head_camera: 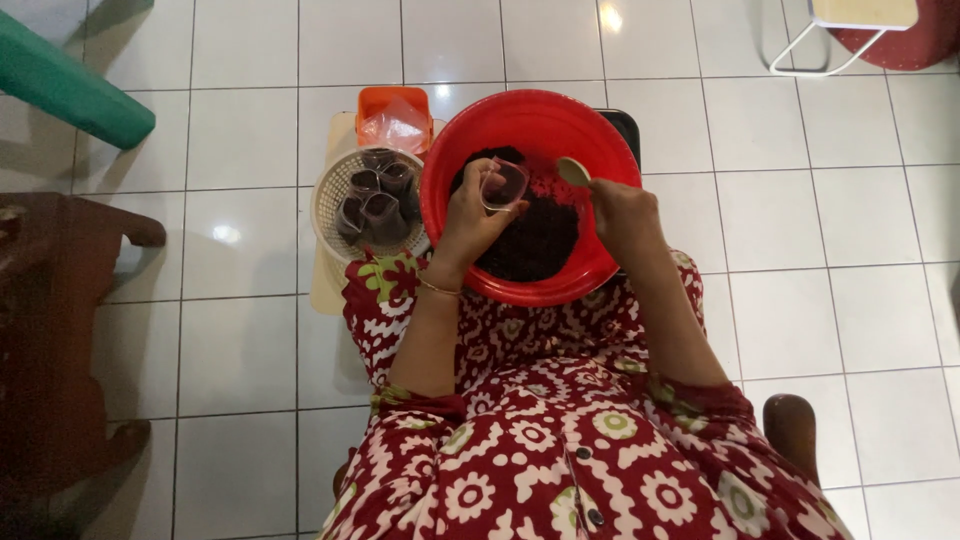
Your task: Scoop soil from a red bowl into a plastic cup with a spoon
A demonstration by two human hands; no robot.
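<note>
From the head camera, the left hand [472, 215] is closed around a small clear cup [503, 184], held over the dark mix in the red bowl [455, 140]. The cup looks light and thin (easy to squash), so hold its sides softly. The right hand [618, 208] grips a pale spoon [574, 171].

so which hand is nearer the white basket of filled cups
Left. The left hand, holding a small clear cup over the red bowl, sits just right of the white basket. The right hand, holding a spoon, is across the bowl, farther away.
</note>
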